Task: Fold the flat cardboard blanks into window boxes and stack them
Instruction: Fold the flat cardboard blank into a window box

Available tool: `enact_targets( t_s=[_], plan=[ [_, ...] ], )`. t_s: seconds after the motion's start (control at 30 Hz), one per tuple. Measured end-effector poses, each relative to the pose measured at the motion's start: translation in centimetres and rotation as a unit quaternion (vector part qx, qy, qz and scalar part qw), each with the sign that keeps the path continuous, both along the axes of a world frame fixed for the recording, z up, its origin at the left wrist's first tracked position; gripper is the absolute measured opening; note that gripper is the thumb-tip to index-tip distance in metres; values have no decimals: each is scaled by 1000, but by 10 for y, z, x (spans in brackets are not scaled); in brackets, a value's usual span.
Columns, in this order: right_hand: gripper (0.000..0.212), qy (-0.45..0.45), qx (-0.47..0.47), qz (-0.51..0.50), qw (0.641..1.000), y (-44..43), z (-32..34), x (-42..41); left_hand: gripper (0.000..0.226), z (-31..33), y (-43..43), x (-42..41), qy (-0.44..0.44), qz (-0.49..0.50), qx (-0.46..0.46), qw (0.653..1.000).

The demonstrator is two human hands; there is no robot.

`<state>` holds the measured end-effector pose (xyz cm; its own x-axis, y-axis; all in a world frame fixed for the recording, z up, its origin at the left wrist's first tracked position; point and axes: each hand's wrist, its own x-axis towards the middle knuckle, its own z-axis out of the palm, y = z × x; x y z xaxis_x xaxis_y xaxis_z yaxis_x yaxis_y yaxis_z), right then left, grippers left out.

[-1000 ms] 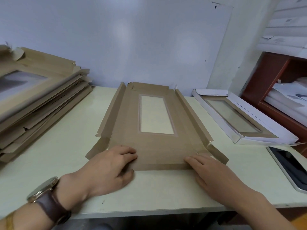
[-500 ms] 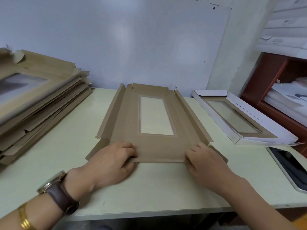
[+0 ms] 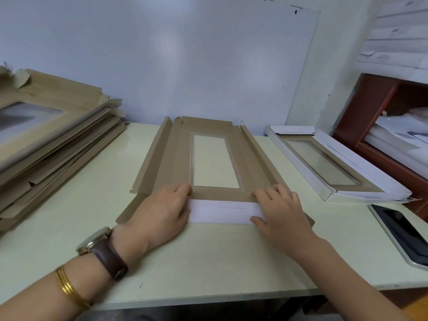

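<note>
Near flap (image 3: 223, 213) now over, white underside up.

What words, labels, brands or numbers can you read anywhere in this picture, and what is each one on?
Nothing here can be read.
Small printed labels on the white boxes stacked at upper right: too blurred to read.
Dial of the watch: angled away, unreadable.
Screen of the phone: dark, no text.
On the cardboard blank and the finished window box: no print visible.
</note>
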<state>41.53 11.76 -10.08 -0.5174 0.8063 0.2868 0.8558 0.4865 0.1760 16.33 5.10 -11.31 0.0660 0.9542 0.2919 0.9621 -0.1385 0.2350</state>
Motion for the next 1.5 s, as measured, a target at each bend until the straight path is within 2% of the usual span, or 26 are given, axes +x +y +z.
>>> enact_targets(
  t_s=[0.1,0.2,0.27,0.37,0.5,0.6,0.8,0.9,1.1,1.5],
  plan=[
    [35,45,12,30,998,-5,-1,-6,25,1,0,4,87,-44,44,994],
    [32,62,19,56,996,-14,-8,-19,42,3,-3,17,108,-106,30,988],
    [24,84,5,94,992,-19,-17,-28,43,-4,-2,26,100,-124,11,987],
    [54,120,-93,130,980,-24,-27,-44,50,-14,3,35,51,-141,-12,989],
    [70,131,-232,112,957,-23,-35,-55,62,-20,9,36,30,-120,-87,989],
    [81,78,-268,100,955,-21,-34,-54,67,-25,10,33,76,-116,-142,980],
    [109,26,-291,90,952,-13,-31,-37,79,-26,9,30,108,-70,-178,976],
    [111,13,-287,68,955,-8,-29,-19,86,-24,4,24,109,-48,-191,974],
    [105,-13,-267,34,963,-4,-28,8,86,-21,-4,10,119,-23,-205,971],
    [101,38,-257,36,965,-8,-35,10,81,-19,-12,-6,94,-19,-206,974]
  ],
)
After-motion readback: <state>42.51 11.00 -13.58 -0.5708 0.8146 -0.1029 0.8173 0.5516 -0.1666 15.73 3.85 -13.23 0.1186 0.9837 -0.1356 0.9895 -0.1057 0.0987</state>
